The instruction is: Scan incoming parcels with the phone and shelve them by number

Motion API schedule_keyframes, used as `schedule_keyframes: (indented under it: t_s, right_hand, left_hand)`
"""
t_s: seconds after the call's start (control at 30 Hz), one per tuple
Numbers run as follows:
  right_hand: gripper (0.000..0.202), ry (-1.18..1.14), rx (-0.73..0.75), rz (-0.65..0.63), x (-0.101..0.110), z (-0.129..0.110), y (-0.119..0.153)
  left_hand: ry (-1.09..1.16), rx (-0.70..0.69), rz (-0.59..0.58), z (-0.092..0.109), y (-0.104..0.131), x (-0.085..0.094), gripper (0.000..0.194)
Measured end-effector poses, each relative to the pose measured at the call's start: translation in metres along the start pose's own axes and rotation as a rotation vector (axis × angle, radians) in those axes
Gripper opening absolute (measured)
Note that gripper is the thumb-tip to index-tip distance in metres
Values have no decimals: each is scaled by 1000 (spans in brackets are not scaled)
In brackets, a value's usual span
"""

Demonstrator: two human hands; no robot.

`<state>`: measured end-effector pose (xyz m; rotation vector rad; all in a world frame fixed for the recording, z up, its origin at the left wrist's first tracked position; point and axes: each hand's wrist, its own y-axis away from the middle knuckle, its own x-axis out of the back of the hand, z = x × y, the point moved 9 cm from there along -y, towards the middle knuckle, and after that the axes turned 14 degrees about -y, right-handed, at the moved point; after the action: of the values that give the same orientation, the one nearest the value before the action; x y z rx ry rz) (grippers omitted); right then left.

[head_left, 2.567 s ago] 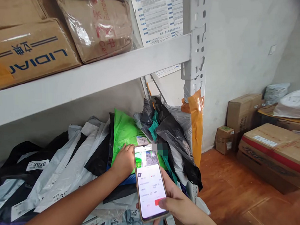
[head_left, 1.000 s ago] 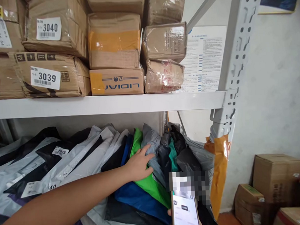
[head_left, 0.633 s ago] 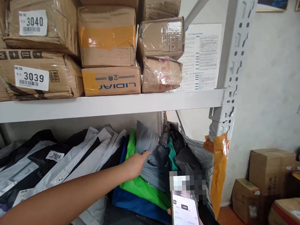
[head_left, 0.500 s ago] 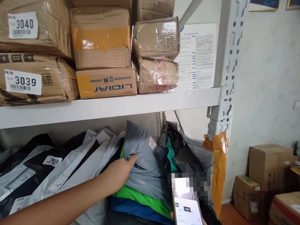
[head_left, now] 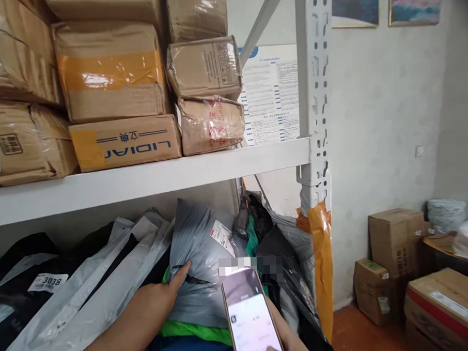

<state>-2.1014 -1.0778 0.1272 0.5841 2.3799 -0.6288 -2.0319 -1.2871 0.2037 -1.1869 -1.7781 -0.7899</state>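
A grey plastic parcel bag (head_left: 200, 285) lies tilted on top of the stack on the lower shelf, a white label (head_left: 221, 237) on its upper right. My left hand (head_left: 160, 301) is closed on the bag's left side, one finger lying across its front by a dark mark; the other fingers are hidden. My right hand (head_left: 289, 333) grips a smartphone (head_left: 251, 319) upright just in front of the bag, its thumb over the lit screen. Beneath the grey bag, a bright green bag (head_left: 198, 331) and a blue one (head_left: 187, 350) show.
Above runs a white shelf beam (head_left: 149, 189) carrying cardboard boxes (head_left: 113, 72). White and black bags (head_left: 103, 284) lean at left; dark bags (head_left: 288, 266) crowd the right. An upright post (head_left: 313, 89) has orange tape (head_left: 323, 254). More boxes (head_left: 449, 300) stand on the floor.
The view has swung to the right. The phone has come closer to the grey bag, whose label now faces me more fully. My left hand stays on the bag.
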Motion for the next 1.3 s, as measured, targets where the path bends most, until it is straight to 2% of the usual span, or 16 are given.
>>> schedule_keyframes:
  t_s: [0.1, 0.2, 0.37, 0.63, 0.77, 0.93, 1.3]
  right_hand:
    - [88, -46, -125, -94, -19, -8, -13]
    - [84, 15, -113, -69, -23, -20, -28]
    - [82, 29, -146, -174, -38, -25, -42]
    - [74, 23, -156, -175, -41, -29, -44]
    - [74, 22, -154, -162, -39, -30, -45]
    - [74, 38, -152, -161, -39, -29, -45]
    - [76, 46, -148, -176, -40, -29, -46]
  left_hand:
    - [-29, 25, -52, -2, 5, -8, 66]
    - [5, 32, -2, -4, 7, -11, 64]
    - [38, 34, 23, -6, 8, -17, 63]
    - [39, 46, -47, -1, 16, -7, 63]
    - [29, 48, -50, -3, 15, -12, 63]
    - [57, 47, 2, -5, 12, -16, 63]
    - [10, 42, -58, -2, 14, -11, 62]
